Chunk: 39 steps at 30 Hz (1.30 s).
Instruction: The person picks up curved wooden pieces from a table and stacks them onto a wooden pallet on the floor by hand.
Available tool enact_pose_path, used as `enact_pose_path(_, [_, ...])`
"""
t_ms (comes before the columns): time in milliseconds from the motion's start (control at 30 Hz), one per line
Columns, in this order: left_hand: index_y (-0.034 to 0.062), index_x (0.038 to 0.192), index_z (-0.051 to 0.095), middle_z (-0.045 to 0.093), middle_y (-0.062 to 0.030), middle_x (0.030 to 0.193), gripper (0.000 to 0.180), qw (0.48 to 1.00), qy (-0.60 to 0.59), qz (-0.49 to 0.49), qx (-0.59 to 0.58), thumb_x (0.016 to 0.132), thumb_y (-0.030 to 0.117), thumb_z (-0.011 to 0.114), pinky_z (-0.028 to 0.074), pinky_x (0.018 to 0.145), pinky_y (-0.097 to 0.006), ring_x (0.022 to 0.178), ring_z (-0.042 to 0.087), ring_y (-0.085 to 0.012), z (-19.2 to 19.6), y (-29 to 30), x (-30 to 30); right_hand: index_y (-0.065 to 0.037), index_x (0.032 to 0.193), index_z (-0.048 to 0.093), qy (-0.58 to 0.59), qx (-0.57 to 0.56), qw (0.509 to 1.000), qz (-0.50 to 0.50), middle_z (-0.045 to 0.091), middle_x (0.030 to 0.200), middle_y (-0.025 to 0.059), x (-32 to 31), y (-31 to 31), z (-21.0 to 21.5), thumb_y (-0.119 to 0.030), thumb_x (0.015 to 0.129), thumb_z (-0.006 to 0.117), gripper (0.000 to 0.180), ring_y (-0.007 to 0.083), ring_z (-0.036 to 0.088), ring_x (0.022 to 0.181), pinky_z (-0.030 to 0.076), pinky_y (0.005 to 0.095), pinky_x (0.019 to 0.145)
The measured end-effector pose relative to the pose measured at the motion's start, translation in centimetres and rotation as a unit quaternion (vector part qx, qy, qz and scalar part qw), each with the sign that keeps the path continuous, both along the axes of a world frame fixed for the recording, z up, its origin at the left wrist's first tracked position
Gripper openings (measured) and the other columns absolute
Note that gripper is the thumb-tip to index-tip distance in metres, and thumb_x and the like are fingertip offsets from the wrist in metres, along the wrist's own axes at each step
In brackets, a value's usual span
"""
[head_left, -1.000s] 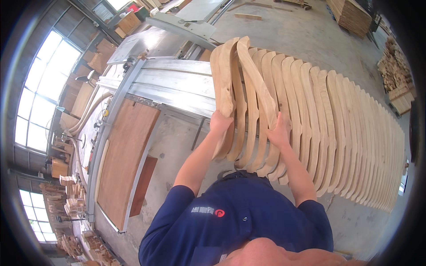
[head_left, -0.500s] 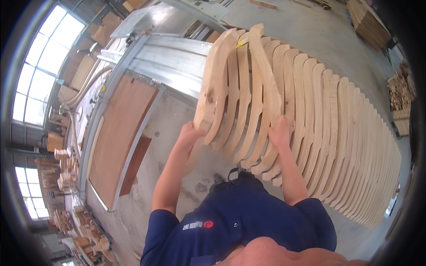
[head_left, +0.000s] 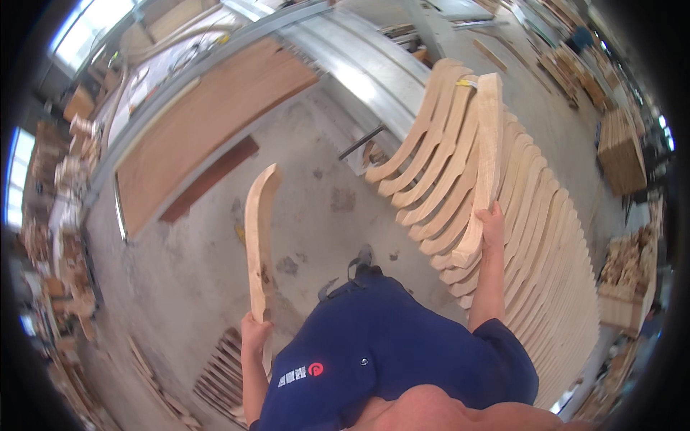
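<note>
My left hand point(head_left: 256, 332) is closed round the lower end of a pale curved wooden piece point(head_left: 257, 237), shaped like a chair leg. It stands up above the concrete floor, apart from the row, with a dark knot low on it. At the right, my right hand point(head_left: 491, 224) grips a second curved wooden piece point(head_left: 489, 144) near its lower end, tilted over the row. Beneath and beyond it stretches a long row of matching curved wooden pieces point(head_left: 535, 215), set closely side by side. A yellow tag or strip point(head_left: 466, 83) shows near the row's far end.
A metal machine table point(head_left: 359, 57) lies beyond the row's far end. Left of centre is a large brown panel point(head_left: 208, 133) along a metal frame. Dark slats point(head_left: 220, 370) lie at the lower left. Stacked timber point(head_left: 622, 154) and a bin of offcuts point(head_left: 622, 287) stand at the right.
My left hand has lifted its wooden piece off the row and carried it down and left. My right hand still holds its piece over the row. My view has turned left.
</note>
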State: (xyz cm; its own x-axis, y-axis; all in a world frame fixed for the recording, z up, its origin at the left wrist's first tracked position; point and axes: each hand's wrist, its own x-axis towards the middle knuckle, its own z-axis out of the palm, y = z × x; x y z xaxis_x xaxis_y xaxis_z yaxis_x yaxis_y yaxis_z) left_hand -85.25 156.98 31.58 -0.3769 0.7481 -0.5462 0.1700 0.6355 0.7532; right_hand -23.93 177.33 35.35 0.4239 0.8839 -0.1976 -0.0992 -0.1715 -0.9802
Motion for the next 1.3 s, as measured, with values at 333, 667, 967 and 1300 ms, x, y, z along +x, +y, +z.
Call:
enact_pose_path(333, [-0.0075,0.088,0.070,0.065,-0.0083,0.072,0.030,0.926,-0.017,0.322,-0.194,0.062,0.007,0.076,0.047,0.056,-0.036,0.061,0.059,-0.0184,-16.0,-28.0,-5.8,0.006,0.137,0.045,-0.071,-0.019,0.954,0.291,0.064,0.120,0.0162,-17.7,-7.0,5.7,-0.001,0.075,0.055,0.064,0.0245,0.062,0.106,0.049,0.0342,0.096])
enact_pose_path(667, [-0.0087,0.085,0.070,0.068,-0.0124,0.080,0.033,0.784,-0.169,0.524,-0.286,0.060,0.010,0.080,0.052,0.064,-0.038,0.071,0.065,-0.0245,-22.7,-44.1,5.3,0.006,0.134,0.048,-0.063,-0.228,0.672,0.702,0.065,0.115,0.0169,-51.2,-2.8,-1.0,-0.005,0.075,0.055,0.060,0.0220,0.066,0.094,0.054,0.0317,0.079])
enact_pose_path(967, [-0.0106,0.101,0.068,0.071,-0.0271,0.100,0.046,0.665,-0.239,0.607,-0.364,0.079,0.029,0.075,0.055,0.079,-0.039,0.098,0.071,-0.0329,-9.6,-37.9,11.1,0.007,0.122,0.051,-0.216,-0.415,0.332,0.819,0.067,0.098,0.0242,-86.8,-13.7,-18.4,-0.011,0.080,0.057,0.046,0.0265,0.066,0.074,0.057,0.0360,0.064])
enact_pose_path(1300, [0.0004,0.094,0.068,0.069,-0.0200,0.082,0.019,0.639,-0.268,0.682,-0.233,0.085,0.017,0.066,0.051,0.066,-0.044,0.077,0.069,-0.0357,-16.4,-29.7,22.6,0.009,0.103,0.061,-0.332,-0.276,0.071,0.899,0.068,0.086,0.0193,-101.3,-35.6,-27.2,-0.011,0.074,0.063,0.035,0.0264,0.067,0.072,0.054,0.0388,0.061])
